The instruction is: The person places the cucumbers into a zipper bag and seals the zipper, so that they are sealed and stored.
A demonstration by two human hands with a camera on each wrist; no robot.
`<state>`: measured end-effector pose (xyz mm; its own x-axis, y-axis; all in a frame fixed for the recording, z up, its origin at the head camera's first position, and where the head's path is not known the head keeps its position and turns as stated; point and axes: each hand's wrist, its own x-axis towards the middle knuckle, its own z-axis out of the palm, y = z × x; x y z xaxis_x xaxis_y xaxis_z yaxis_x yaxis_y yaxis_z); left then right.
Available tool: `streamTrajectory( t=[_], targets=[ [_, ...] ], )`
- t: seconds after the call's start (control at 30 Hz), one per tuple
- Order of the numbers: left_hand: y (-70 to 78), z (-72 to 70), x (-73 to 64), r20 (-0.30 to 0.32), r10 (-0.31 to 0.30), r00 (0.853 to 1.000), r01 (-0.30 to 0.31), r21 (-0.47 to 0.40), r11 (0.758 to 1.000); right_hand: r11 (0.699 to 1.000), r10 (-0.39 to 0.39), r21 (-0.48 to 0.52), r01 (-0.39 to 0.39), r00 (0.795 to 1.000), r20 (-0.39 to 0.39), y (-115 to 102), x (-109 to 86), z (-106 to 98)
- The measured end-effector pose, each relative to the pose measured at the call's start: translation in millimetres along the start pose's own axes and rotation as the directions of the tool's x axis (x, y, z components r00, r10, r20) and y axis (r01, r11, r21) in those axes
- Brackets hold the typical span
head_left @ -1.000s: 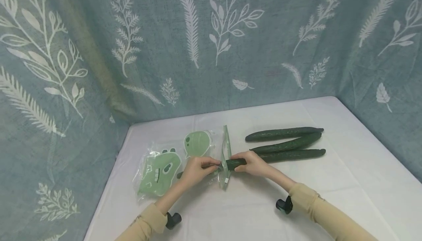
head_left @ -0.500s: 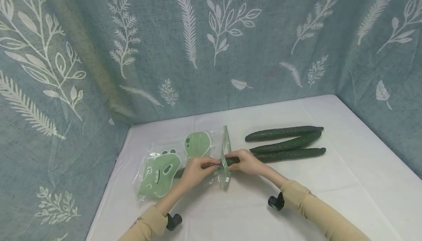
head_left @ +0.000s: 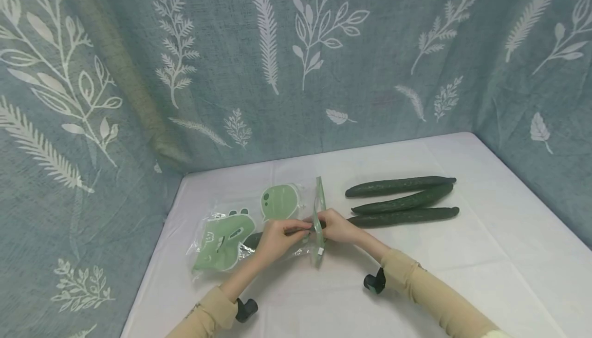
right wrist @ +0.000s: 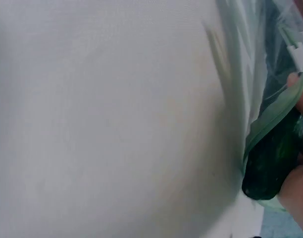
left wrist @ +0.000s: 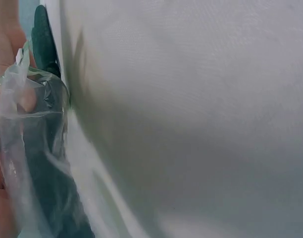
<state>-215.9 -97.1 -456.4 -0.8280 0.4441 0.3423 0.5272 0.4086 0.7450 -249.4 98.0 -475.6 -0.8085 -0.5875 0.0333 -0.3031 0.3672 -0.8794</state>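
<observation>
A clear zip bag [head_left: 224, 243] with a green dinosaur print lies flat on the left, its green-edged mouth facing right. My left hand [head_left: 276, 238] pinches the bag near that mouth. Most of a dark green cucumber [head_left: 252, 240] is inside the bag, seen through the plastic in the left wrist view. My right hand [head_left: 339, 226] holds the cucumber's near end at the mouth; in the right wrist view that cucumber end [right wrist: 273, 171] pokes out past the green zip strip [right wrist: 277, 110], the fingers along its side.
Three more cucumbers lie to the right: a back one [head_left: 400, 186], a slanted middle one [head_left: 402, 202] and a front one [head_left: 407, 217] close behind my right hand. A white cloth covers the table [head_left: 416, 276]. A patterned blue-green curtain [head_left: 296, 71] stands around its back and sides.
My right hand has moved left, pushing the cucumber deeper into the bag, so less of it shows outside the mouth. My left hand has stayed nearly still at the bag.
</observation>
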Motion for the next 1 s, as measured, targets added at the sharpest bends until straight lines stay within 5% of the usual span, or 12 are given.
streamTrajectory(
  t=[0.63,0.9,1.0],
  targets=[
    [-3.4,1.3,-4.3,-0.013,-0.093,0.996,0.092,-0.058,0.994,0.993,-0.038,0.108,0.039,0.999,-0.012,9,17.1,17],
    [-3.6,-0.2,-3.6,-0.053,-0.024,0.998,0.019,-0.093,0.995,0.983,-0.064,0.177,0.055,0.997,0.045,7,23.8,9],
    [-3.7,0.9,-4.2,-0.056,-0.009,0.998,0.002,-0.119,0.993,0.983,-0.008,0.186,0.0,0.999,0.042,5,23.8,10]
  ],
)
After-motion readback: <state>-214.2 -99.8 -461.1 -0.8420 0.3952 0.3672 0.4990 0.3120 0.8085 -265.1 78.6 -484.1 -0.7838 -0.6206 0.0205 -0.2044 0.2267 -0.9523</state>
